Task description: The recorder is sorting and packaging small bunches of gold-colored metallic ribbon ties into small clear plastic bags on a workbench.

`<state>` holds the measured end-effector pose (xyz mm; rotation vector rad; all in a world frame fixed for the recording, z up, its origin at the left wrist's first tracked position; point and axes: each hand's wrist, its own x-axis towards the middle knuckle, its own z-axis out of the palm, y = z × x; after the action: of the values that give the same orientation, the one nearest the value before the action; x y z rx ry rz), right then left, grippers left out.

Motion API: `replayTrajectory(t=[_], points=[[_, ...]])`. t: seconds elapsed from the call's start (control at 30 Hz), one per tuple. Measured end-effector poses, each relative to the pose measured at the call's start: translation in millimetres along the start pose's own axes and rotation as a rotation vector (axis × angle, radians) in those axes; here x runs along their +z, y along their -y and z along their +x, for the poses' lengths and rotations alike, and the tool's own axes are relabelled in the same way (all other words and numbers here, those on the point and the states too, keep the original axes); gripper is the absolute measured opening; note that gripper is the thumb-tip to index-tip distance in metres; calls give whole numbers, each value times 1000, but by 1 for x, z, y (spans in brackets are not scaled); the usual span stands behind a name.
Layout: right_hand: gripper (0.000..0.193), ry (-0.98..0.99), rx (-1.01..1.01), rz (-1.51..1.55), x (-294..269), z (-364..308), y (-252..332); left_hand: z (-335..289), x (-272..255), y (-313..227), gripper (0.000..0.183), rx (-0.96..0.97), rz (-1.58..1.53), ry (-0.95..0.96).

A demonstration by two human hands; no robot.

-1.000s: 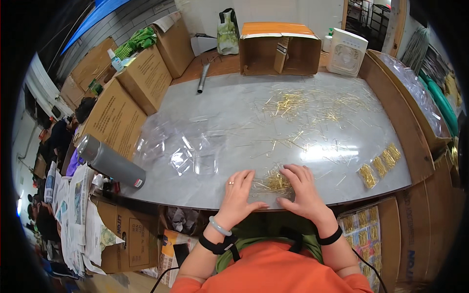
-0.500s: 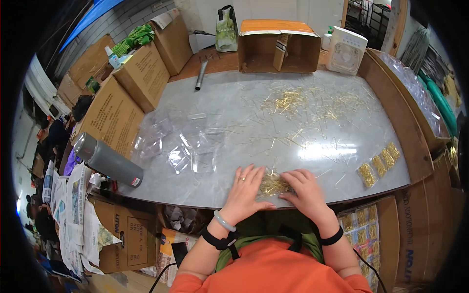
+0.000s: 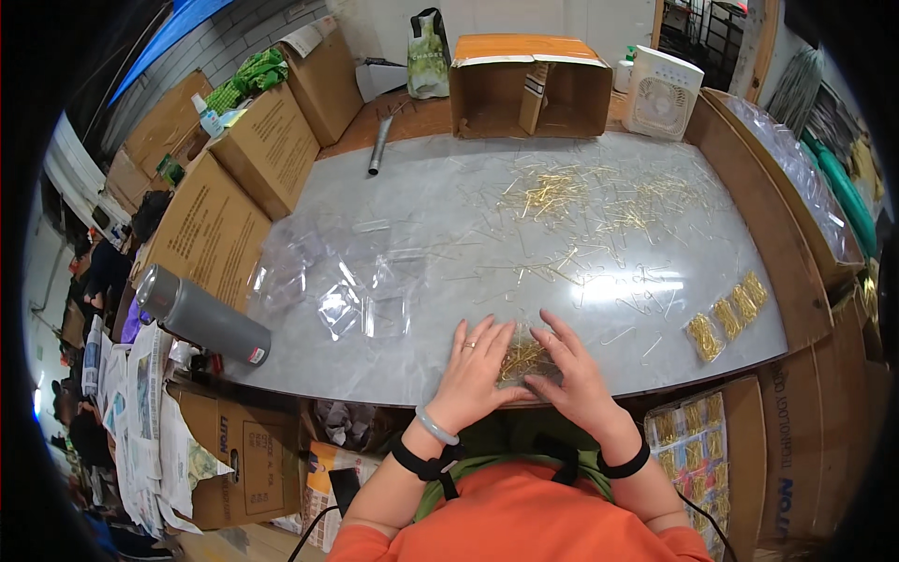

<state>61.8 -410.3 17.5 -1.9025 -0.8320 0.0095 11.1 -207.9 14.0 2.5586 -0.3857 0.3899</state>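
Left hand [image 3: 473, 375] and right hand [image 3: 582, 382], fingers loosely spread, flank gold wire hooks [image 3: 523, 360] at six o'clock on the bench [image 3: 426, 192]; uneven pressing could scatter them toward twelve.

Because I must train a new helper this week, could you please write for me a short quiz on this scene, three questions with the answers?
1. True or false: the clear bags lie to the left of the left hand.
2. Choose one. What lies between the left hand and the right hand?
A) a bottle
B) gold hooks
C) a newspaper
3. Short answer: which white appliance stands at the back, to the right of the open box?

Key:
1. True
2. B
3. A fan
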Motion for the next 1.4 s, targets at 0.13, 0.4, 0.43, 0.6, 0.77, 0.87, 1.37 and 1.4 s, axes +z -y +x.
replayTrajectory(t=[0.13,0.4,0.43,0.6,0.77,0.87,1.37,1.4], points=[[69,28,-31,-236,-13,0,4,-5,4,10,72,-18,-71,-17],[73,220,-100,-193,-9,16,-13,-4,2,13,63,-24,-245,-7],[73,268,-112,-70,-9,18,-21,-4,-3,7,65,-97,-312,-5],[81,152,46,-221,-23,6,-9,-3,-1,9,69,-40,-84,12],[98,63,113,-633,-15,-2,-3,7,10,5,68,2,116,103],[105,77,170,-706,-23,-1,13,6,14,9,67,-36,20,88],[59,38,-45,-489,13,20,2,-41,-56,30,86,-88,-278,206],[60,15,-90,-546,14,19,6,-41,-55,30,87,-84,-226,206]])
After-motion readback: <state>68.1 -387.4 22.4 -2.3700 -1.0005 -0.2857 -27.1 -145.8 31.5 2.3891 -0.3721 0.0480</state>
